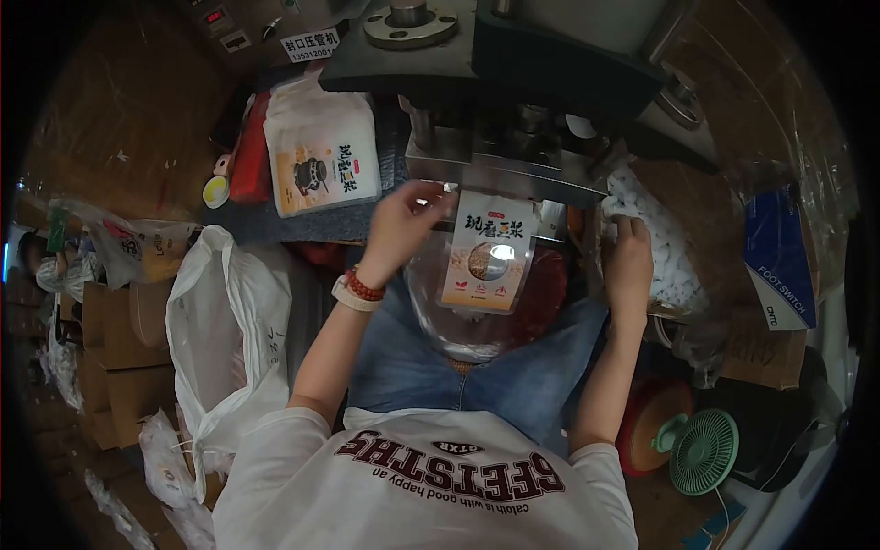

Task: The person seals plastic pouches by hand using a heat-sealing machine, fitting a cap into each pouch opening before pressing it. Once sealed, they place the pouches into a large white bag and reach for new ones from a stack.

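White pieces [655,243] lie by the right hand [628,247], pouch [489,252] by left hand [403,220] — grips unclear (fingers curled).

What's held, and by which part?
Can't tell: left hand is near the pouch, right hand is by the white pieces, but no grip shows clearly.

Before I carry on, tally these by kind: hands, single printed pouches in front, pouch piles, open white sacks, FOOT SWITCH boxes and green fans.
Hands, left hand and right hand: 2
Single printed pouch: 1
Pouch pile: 1
Open white sack: 1
FOOT SWITCH box: 1
Green fan: 1
Total: 7
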`<state>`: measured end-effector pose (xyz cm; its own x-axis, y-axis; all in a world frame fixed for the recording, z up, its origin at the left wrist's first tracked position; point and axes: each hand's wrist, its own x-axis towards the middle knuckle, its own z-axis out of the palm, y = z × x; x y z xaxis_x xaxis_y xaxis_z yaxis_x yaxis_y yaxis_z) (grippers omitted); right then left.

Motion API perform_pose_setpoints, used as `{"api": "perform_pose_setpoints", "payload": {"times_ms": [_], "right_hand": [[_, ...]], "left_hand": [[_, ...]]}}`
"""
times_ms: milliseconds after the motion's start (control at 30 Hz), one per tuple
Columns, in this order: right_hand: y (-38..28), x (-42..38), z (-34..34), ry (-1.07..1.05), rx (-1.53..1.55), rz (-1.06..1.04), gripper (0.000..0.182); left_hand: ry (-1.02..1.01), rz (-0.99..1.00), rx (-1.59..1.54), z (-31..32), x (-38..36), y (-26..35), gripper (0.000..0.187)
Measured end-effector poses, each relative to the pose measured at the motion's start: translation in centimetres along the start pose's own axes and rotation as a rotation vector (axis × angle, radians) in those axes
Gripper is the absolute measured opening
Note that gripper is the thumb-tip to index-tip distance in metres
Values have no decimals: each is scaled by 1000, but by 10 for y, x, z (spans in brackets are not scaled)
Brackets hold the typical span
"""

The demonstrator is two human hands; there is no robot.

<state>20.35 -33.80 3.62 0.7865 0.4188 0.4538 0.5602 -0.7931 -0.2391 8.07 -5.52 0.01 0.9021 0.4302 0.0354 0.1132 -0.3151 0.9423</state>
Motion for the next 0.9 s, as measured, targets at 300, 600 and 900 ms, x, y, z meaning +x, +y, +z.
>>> {"api": "perform_pose_setpoints", "payload": {"times_ms": [300,600,900], "right_hand": [[-11,-6,-15,191,162,136,19],[-124,-46,-36,79,724,-504,29],[-110,-37,-55,-123,965,-180,27]], "left_hand": [[95,427,864,-76,-72,-30,56],[216,670,555,-27,-91,44,41],[-200,241,37,6,-88,39,26]]}}
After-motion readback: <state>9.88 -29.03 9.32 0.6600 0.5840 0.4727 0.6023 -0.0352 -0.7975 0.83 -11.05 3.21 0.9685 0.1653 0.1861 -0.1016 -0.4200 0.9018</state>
